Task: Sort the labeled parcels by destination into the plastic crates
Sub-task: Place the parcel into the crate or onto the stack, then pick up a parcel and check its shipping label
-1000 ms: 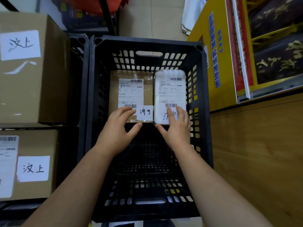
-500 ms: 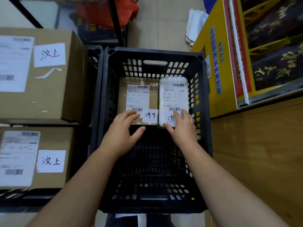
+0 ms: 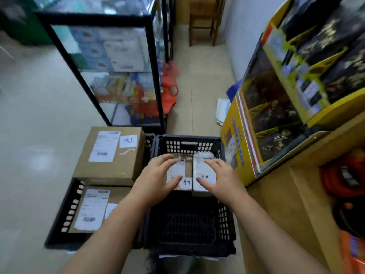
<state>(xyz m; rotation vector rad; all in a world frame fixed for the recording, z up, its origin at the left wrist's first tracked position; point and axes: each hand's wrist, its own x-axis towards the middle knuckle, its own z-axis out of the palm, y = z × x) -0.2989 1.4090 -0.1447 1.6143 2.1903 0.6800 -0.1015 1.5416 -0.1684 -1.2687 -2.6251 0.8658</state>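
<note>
We note a brown parcel [image 3: 177,172] beside a white parcel [image 3: 202,172] in the black crate [image 3: 187,220], labels blurred, half hidden under left hand [image 3: 156,179] and right hand [image 3: 220,179], both spread, gripping nothing.

The left hand [image 3: 156,178] and right hand [image 3: 219,179] reach forward over the black crate [image 3: 197,137], side by side above its far half, palms down, fingers spread and relaxed, thumbs pointing toward each other.
</note>
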